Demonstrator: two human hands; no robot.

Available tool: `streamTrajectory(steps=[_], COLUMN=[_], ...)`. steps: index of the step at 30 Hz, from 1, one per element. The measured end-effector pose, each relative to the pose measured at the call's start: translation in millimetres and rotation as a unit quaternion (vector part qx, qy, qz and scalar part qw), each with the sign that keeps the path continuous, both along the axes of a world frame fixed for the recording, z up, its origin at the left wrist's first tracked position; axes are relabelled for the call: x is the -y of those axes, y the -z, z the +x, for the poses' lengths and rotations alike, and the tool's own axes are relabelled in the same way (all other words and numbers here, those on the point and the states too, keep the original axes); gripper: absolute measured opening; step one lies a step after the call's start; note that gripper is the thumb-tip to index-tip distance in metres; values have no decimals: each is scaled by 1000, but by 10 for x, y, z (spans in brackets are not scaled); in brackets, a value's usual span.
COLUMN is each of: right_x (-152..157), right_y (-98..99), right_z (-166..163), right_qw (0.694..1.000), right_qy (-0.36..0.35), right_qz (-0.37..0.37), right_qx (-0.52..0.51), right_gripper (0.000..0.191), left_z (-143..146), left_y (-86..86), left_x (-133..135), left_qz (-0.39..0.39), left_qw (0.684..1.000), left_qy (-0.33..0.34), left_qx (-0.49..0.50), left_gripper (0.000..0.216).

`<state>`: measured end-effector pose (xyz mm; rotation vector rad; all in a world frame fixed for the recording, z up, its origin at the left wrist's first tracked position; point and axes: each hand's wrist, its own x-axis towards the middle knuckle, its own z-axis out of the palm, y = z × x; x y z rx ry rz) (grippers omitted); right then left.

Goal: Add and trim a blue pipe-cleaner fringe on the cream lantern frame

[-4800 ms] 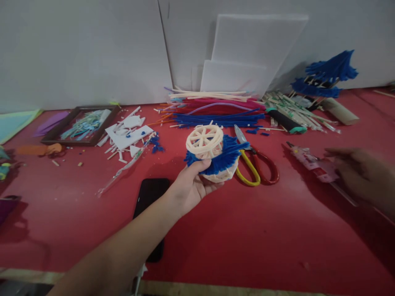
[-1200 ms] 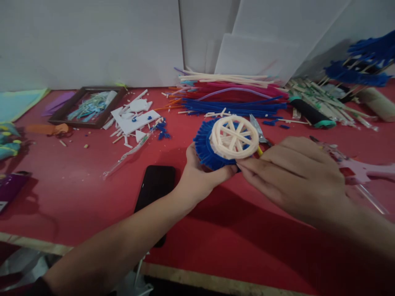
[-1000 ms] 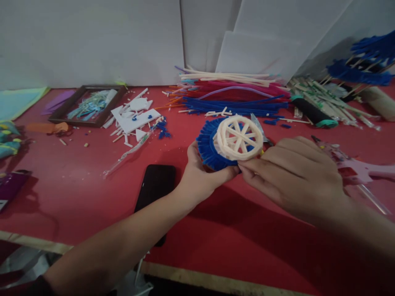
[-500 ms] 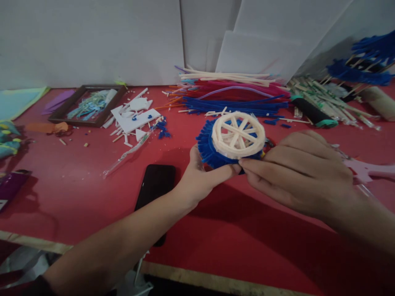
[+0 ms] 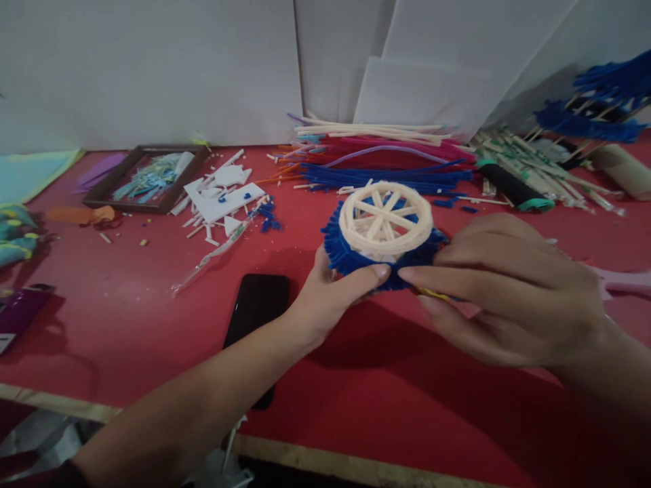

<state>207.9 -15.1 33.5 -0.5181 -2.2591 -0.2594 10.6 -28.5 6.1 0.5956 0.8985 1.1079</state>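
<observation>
In my left hand (image 5: 330, 295) is a round craft piece, gripped at its near left side with the thumb on top. Its upper part is a cream spoked wheel (image 5: 386, 234), like wrapped pipe cleaners, and below it spreads a blue fuzzy fringe (image 5: 338, 247). My right hand (image 5: 513, 291) is closed at the near right of the fringe, its index fingertip beside my left thumb. Between its index finger and thumb shows a thin yellow thing (image 5: 433, 293), mostly hidden, of a kind I cannot make out.
Pipe cleaners (image 5: 386, 159) are piled at the back. Left of them lie white scraps (image 5: 224, 196) and a brown frame (image 5: 145, 179). A black phone (image 5: 259, 305) lies near my left forearm. Wrapped sticks (image 5: 529, 166) and a blue fringed piece (image 5: 590, 118) are at right.
The round piece has tilted slightly and shifted a little left. My right hand has moved slightly right and its thumb has dropped, showing more of the yellow thing.
</observation>
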Motion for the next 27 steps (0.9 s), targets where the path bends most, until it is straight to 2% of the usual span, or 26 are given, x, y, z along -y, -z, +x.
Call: streamTrajectory(steps=[2,5,9,15,22,27], right_x=[-3,-11,-3,78,162,183], right_y=[-35,-65,-42,-56,-53,-67], right_z=[21,45,16,-73,-106,-139], right_qw=[999,999,996,987,979,982], right_qy=[-10,15,77,143,172,170], right_qz=[-32,-24,-28,-76,-111,-79], right_qx=[-31,-38,-25,-7,2,0], right_gripper=[25,28,19,5,6,13], left_z=[-5,-9,-1,27,65,63], left_y=[-1,5,29,46,25,22], left_x=[1,-4,-14,-2,17,12], left_qz=[-10,-25,-26,21,54,56], left_qw=[1000,1000,1000,998,996,997], left_qy=[3,-1,-16,-63,-69,-53], left_qx=[5,14,7,-6,-12,-23], left_gripper=[81,79,74,74,75,74])
